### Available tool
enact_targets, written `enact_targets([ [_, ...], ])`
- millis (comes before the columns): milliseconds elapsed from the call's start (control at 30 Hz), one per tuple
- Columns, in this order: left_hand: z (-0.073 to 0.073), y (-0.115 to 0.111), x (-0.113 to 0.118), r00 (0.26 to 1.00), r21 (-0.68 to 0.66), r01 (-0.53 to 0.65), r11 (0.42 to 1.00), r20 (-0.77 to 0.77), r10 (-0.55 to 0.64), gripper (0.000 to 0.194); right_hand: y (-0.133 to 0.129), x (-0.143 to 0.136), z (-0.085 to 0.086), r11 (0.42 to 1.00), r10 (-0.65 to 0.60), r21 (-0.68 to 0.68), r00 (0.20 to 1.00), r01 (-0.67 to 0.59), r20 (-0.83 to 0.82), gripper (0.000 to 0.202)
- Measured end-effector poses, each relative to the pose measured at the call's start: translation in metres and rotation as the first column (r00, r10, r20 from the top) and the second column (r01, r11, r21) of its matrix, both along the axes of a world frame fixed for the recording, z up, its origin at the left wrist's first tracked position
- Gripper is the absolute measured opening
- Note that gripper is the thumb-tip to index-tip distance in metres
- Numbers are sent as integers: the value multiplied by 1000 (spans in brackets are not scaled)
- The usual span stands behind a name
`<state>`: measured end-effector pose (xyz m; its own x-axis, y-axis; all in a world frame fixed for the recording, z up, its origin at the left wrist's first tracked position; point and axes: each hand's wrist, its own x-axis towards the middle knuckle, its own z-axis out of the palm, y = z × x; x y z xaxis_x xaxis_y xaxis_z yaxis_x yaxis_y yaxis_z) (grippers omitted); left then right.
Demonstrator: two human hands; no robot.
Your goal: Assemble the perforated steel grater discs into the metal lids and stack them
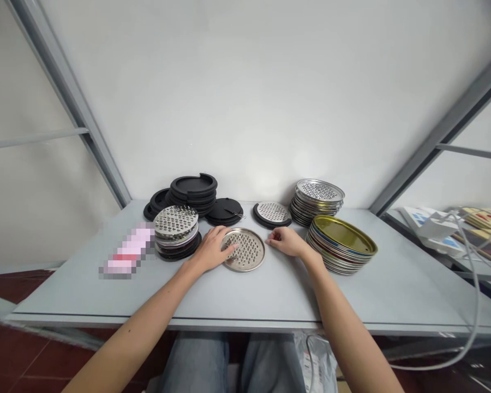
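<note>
A round metal grater disc [249,252] with raised teeth and a turned-up rim lies on the table in front of me. My left hand [215,249] grips its left edge, the thumb reaching over the toothed surface. Just beyond the right rim is my right hand [287,240], its fingertips pinched together. Whatever those fingertips may hold is too small to make out. Close by on the left stands a stack of toothed discs [175,221] on black rings. To the right is a pile of round lids [343,237], a gold one on top.
Behind are stacked black rings [193,185], a black disc with a thin metal hook [225,212], a grater in a black holder [273,213] and more stacked metal graters [319,191]. A blurred pink item [133,248] lies left. White cables [468,256] hang at right.
</note>
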<state>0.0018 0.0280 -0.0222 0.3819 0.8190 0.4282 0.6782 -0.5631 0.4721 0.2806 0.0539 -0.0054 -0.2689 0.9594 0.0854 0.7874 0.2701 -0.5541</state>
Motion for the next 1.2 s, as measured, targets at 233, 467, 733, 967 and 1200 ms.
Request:
enact_targets([
  [233,3,-2,5,981,-67,187,980,63,-183,34,-1,-21,2,977,-13,204,967,66,-254,22],
  [467,3,-5,10,999,57,-20,998,-25,21,29,-13,-55,-4,980,93,199,900,-7,-426,29],
  [733,7,-8,13,997,103,38,994,62,-45,22,-7,-52,-11,981,46,189,908,36,-416,26],
  [967,6,-10,13,994,69,90,994,52,-94,22,-7,-45,-8,973,58,227,931,28,-360,20],
  [1200,6,-12,12,990,36,133,990,-42,-131,37,-8,-44,-6,943,156,326,951,-62,-269,18],
])
